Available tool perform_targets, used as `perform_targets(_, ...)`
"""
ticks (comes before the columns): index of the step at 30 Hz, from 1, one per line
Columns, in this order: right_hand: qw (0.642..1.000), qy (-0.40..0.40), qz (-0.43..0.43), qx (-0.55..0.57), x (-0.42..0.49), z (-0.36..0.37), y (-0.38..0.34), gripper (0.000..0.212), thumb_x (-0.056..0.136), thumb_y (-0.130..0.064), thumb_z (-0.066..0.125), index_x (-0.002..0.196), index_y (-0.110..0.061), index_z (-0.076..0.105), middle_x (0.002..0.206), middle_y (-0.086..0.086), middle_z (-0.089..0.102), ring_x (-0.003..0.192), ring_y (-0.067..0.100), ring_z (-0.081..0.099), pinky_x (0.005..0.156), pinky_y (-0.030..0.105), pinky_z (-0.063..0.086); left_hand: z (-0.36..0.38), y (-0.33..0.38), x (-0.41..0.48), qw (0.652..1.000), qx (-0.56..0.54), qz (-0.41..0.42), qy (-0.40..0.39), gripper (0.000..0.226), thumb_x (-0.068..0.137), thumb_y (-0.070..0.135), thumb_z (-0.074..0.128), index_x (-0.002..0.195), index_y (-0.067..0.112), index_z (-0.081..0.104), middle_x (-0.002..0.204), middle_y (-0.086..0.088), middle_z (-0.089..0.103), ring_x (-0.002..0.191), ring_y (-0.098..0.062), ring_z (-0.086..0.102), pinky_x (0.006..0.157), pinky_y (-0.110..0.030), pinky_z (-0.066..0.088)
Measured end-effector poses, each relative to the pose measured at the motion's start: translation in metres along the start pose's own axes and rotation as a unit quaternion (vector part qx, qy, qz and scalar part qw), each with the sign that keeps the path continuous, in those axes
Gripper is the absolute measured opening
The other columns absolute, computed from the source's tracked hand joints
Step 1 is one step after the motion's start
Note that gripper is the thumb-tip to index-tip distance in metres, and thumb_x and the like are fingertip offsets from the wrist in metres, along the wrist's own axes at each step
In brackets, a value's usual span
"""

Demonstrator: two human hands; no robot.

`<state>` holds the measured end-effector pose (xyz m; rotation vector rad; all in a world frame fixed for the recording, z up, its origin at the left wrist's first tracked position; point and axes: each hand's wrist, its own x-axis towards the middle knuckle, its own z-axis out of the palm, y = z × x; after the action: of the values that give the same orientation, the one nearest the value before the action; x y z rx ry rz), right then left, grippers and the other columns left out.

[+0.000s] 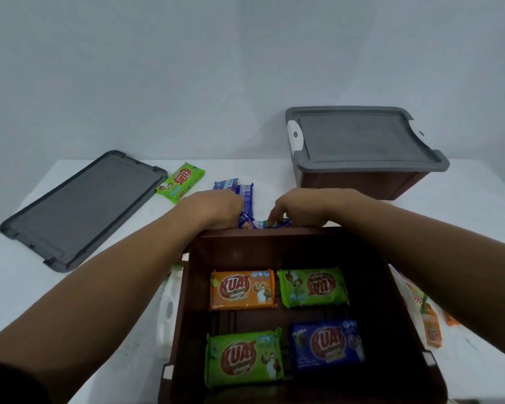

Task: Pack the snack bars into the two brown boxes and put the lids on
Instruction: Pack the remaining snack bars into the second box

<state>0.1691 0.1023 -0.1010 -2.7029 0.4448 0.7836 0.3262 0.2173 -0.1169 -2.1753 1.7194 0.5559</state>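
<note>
Our left hand [216, 208] reached past the far rim of the near box, knuckles up, fingers curled down over a cluster of slim blue-wrapped snack bars [247, 196]. The back of the hand hid the fingertips, so we could not tell whether it gripped one. Our right hand [301, 209] sat just beside it, fingers curled, thumb and forefinger pinching a small blue-and-green bar [279, 223] right behind that rim. Most of the blue bars pointed away from us; one at the back lay crosswise.

Under both forearms stood the open brown plastic box [193, 287]. Four flat packets lay on its floor, each with its long axis running left to right:
- an orange packet [242, 289] at far left, its print upright to us
- a green packet [314, 287] at far right, its print upside down
- a second green packet [244, 357] at near left
- a dark blue packet [327, 344] at near right

On the white tabletop [27, 287], left of the blue bars, a loose green packet [181, 182] lay tilted, its long axis running diagonally. Beyond it, a flat grey rectangular lid [82, 208] also lay diagonally. At far right, the second brown box [362, 183] stood with its grey lid [362, 138] on. More orange packets [432, 328] lay just right of the open box, partly hidden by our right forearm.
</note>
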Motion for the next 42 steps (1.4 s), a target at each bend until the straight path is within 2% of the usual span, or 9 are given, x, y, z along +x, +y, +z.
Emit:
perform_targets(4,0.999,-0.018,-0.018,-0.041,0.009,0.002,-0.004,0.035,0.099,-0.017,0.057,0.132,-0.029,0.061,0.124,0.003,0.057,0.110,0.025,0.058,0.093,0.037,0.051,0.002,0.008,0.000,1.000,0.007,-0.005,0.006,0.034,0.104,0.026,0.055,0.132,0.007,0.060,0.134,-0.013,0.060,0.117,-0.028,0.061,0.090,-0.034,0.047)
perform_targets(8,0.994,-0.028,-0.038,-0.095,0.012,0.005,-0.005,0.028,0.101,-0.032,0.054,0.130,-0.033,0.054,0.115,-0.001,0.044,0.100,0.021,0.048,0.082,0.034,0.043,0.002,0.012,0.000,1.000,0.028,-0.004,0.012,0.036,0.103,0.027,0.058,0.133,0.009,0.060,0.135,-0.013,0.060,0.119,-0.029,0.061,0.097,-0.038,0.050)
perform_targets(13,0.988,-0.008,-0.062,-0.143,0.012,0.005,-0.008,0.021,0.103,-0.029,0.051,0.123,-0.026,0.054,0.118,0.002,0.046,0.095,0.019,0.043,0.080,0.032,0.033,0.000,0.010,0.000,1.000,-0.007,0.002,0.019,0.036,0.099,0.038,0.060,0.119,0.008,0.064,0.122,-0.012,0.064,0.099,-0.024,0.061,0.086,-0.035,0.051)
perform_targets(19,0.996,0.064,-0.057,-0.028,0.004,0.001,-0.006,0.046,0.095,-0.028,0.065,0.137,-0.019,0.049,0.124,0.005,0.057,0.106,0.021,0.057,0.087,0.031,0.047,-0.018,0.008,-0.019,0.981,-0.177,0.004,0.082,0.059,0.074,0.041,0.082,0.112,0.015,0.043,0.094,-0.001,0.058,0.084,-0.021,0.059,0.065,-0.038,0.049)
perform_targets(23,0.990,0.132,-0.042,-0.005,-0.013,-0.012,-0.004,0.061,0.081,-0.039,0.079,0.132,-0.021,0.051,0.118,-0.001,0.053,0.101,0.017,0.055,0.087,0.033,0.053,-0.035,0.008,-0.034,0.938,-0.316,-0.004,0.140,0.031,0.082,0.026,0.070,0.110,0.014,0.061,0.095,-0.003,0.066,0.079,-0.019,0.064,0.065,-0.037,0.054)
perform_targets(26,0.980,0.190,-0.047,0.028,-0.031,-0.022,-0.004,0.067,0.076,-0.041,0.082,0.132,-0.023,0.050,0.115,-0.005,0.051,0.101,0.014,0.055,0.084,0.033,0.054,-0.052,0.010,-0.047,0.863,-0.476,-0.032,0.166,0.002,0.087,0.008,0.053,0.088,0.007,0.054,0.087,-0.018,0.061,0.071,-0.033,0.064,0.059,-0.035,0.044)
perform_targets(30,0.968,0.241,-0.055,0.043,-0.061,-0.031,-0.010,0.070,0.076,-0.042,0.083,0.134,-0.023,0.049,0.124,-0.004,0.054,0.107,0.013,0.056,0.086,0.031,0.056,-0.069,0.007,-0.073,0.803,-0.569,-0.052,0.167,0.012,0.083,0.004,0.057,0.095,0.006,0.054,0.097,-0.022,0.070,0.083,-0.038,0.075,0.064,-0.037,0.056)
perform_targets(34,0.960,0.273,-0.048,0.041,-0.089,-0.029,-0.019,0.069,0.070,-0.040,0.085,0.128,-0.023,0.052,0.117,-0.005,0.056,0.100,0.014,0.057,0.082,0.030,0.053,-0.075,0.014,-0.102,0.846,-0.521,-0.006,0.116,0.033,0.084,0.019,0.079,0.109,0.011,0.058,0.093,-0.010,0.078,0.074,-0.024,0.077,0.054,-0.031,0.058)
perform_targets(42,0.979,0.203,-0.010,-0.025,-0.132,0.004,-0.036,0.063,0.068,-0.055,0.080,0.120,-0.028,0.054,0.110,-0.007,0.055,0.096,0.012,0.055,0.081,0.031,0.050,-0.041,0.049,-0.133,0.976,-0.193,0.052,0.087,0.068,0.071,0.044,0.089,0.115,0.025,0.043,0.102,0.007,0.061,0.089,-0.013,0.065,0.070,-0.030,0.053)
